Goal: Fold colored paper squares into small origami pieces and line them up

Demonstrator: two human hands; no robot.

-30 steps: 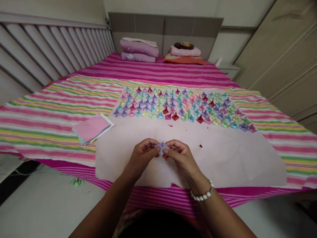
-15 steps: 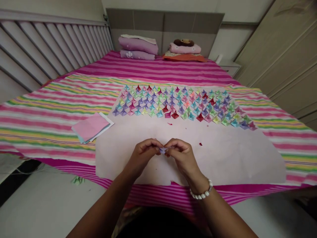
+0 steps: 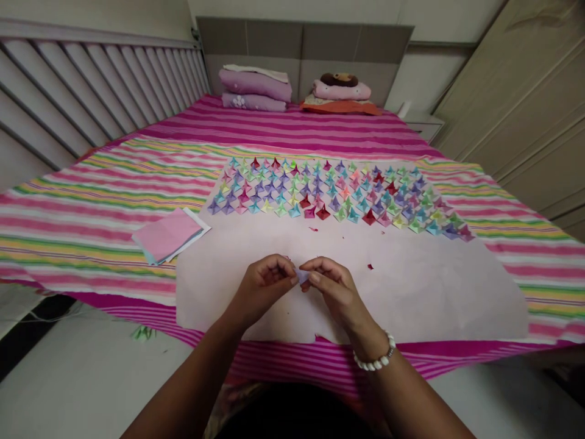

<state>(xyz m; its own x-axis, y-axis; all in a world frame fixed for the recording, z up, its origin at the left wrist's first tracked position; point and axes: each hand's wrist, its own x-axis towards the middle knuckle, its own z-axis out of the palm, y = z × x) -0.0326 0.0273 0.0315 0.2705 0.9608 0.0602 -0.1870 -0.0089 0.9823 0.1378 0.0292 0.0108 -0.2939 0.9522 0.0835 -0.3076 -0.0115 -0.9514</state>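
Observation:
A small lavender piece of folded paper [image 3: 302,276] is held between my two hands, above the big pale sheet [image 3: 411,292]. My right hand [image 3: 336,286] pinches its right side between thumb and fingers; a white beaded bracelet [image 3: 377,360] circles that wrist. My left hand [image 3: 269,283] has its thumb and fingertips closed at the paper's left edge. Beyond both hands, rows of small folded paper shapes [image 3: 320,189] in many colours cover the far part of the sheet. Fingers hide part of the lavender paper.
Left of the sheet lies a stack of coloured paper squares [image 3: 169,235] on the striped bedspread [image 3: 82,225]. A dark red paper scrap [image 3: 370,266] lies right of my hands. Folded bedding [image 3: 256,88] is stacked by the headboard [image 3: 274,42]. Green paper [image 3: 144,332] rests on the floor.
My hands have moved slightly apart, and the left fingers have loosened their curl. More of the lavender paper now shows between them, turned at a different angle.

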